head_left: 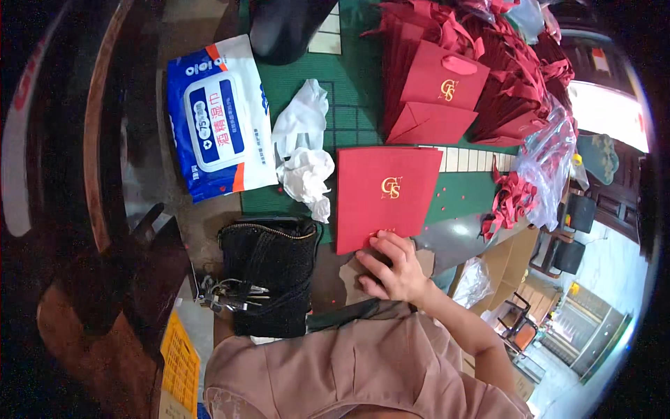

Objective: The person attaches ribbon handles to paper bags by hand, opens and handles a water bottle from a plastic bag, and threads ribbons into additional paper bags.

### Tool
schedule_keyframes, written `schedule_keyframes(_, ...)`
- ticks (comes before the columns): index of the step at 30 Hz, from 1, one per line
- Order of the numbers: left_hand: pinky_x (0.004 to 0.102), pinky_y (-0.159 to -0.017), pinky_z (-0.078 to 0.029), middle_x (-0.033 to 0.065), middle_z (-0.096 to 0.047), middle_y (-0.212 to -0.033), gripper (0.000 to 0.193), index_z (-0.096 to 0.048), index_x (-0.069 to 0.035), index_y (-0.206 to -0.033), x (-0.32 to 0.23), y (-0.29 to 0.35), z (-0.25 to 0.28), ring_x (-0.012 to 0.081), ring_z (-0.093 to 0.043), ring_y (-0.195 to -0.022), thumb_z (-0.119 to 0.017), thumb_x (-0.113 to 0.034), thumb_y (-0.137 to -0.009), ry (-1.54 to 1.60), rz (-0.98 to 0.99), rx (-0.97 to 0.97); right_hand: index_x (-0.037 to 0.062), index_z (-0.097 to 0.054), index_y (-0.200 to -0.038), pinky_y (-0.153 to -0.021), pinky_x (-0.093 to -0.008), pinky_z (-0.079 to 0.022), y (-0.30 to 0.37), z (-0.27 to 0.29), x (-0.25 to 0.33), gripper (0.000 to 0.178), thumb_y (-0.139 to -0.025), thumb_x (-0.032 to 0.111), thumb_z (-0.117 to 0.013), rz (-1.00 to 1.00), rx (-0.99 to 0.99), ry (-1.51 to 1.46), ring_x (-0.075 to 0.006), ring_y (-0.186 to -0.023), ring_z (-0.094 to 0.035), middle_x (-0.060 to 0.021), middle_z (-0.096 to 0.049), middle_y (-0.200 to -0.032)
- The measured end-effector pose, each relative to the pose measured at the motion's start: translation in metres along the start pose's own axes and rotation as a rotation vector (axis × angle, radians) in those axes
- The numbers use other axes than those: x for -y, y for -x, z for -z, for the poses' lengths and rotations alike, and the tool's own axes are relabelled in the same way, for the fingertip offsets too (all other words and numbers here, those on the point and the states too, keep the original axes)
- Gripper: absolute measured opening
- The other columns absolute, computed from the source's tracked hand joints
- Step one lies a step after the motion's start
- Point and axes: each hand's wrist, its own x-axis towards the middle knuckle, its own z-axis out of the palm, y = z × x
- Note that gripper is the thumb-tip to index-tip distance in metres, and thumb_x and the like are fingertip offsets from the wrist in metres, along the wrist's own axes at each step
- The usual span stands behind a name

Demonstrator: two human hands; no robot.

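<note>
A flat red paper bag [384, 199] with a gold emblem lies in front of me on the table. My right hand [396, 269] rests at its lower edge, fingertips touching the red paper, fingers apart and slightly bent. The thumb is off the paper, and the hand does not close around the bag. Of my left arm only a bit of skin [223, 325] shows beside the black zip pouch [269, 272]; the left hand itself is hidden. Keys [241, 295] on a ring lie over the pouch's left side.
Stacked red gift bags [436, 91] with ribbon handles stand at the back right. Loose red ribbons [515, 199] and clear plastic [551, 160] lie at the right. To the left are a wet-wipe pack [220, 119] and crumpled white tissue [306, 174], on a green cutting mat [349, 84].
</note>
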Motion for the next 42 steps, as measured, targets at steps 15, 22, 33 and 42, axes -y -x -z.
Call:
schedule_keyframes(15, 0.0371, -0.073, -0.048, 0.0062, -0.064, -0.09, 0.015, -0.062, -0.004, -0.095, -0.007, 0.034, 0.0, 0.0218, -0.061, -0.083, -0.051, -0.013, -0.091, 0.103, 0.165, -0.093, 0.0158, -0.067, -0.12, -0.093, -0.0423, -0.05, 0.002, -0.003, -0.001, 0.046, -0.077, 0.029, -0.076, 0.002, -0.013, 0.002, -0.0315, -0.119, -0.054, -0.0106, -0.054, -0.128)
schedule_keyframes(22, 0.0356, -0.075, -0.048, 0.0055, -0.063, -0.09, 0.014, -0.061, -0.005, -0.096, -0.014, 0.048, -0.004, 0.0204, -0.06, -0.084, -0.051, -0.012, -0.092, 0.159, 0.234, -0.1, 0.015, -0.066, -0.121, -0.098, -0.0464, -0.046, 0.002, 0.0, -0.004, 0.05, -0.076, 0.033, -0.078, 0.028, 0.028, -0.013, -0.0353, -0.118, -0.052, -0.0131, -0.052, -0.126)
schedule_keyframes(33, 0.0333, -0.077, -0.047, 0.0045, -0.062, -0.091, 0.013, -0.061, -0.005, -0.098, -0.026, 0.07, -0.011, 0.0182, -0.058, -0.086, -0.051, -0.012, -0.094, 0.259, 0.328, -0.16, 0.0159, -0.066, -0.121, -0.097, -0.046, -0.047, 0.001, 0.0, -0.004, 0.05, -0.075, 0.033, -0.078, 0.019, 0.044, -0.004, -0.0353, -0.118, -0.053, -0.0129, -0.053, -0.126)
schedule_keyframes(42, 0.0314, -0.079, -0.046, 0.0036, -0.061, -0.092, 0.012, -0.06, -0.005, -0.099, -0.027, 0.091, -0.005, 0.0165, -0.057, -0.087, -0.051, -0.011, -0.095, 0.323, 0.414, -0.209, 0.015, -0.066, -0.12, -0.095, -0.0454, -0.047, 0.002, 0.001, -0.004, 0.05, -0.075, 0.032, -0.078, 0.022, 0.047, -0.034, -0.0348, -0.117, -0.053, -0.0126, -0.053, -0.125)
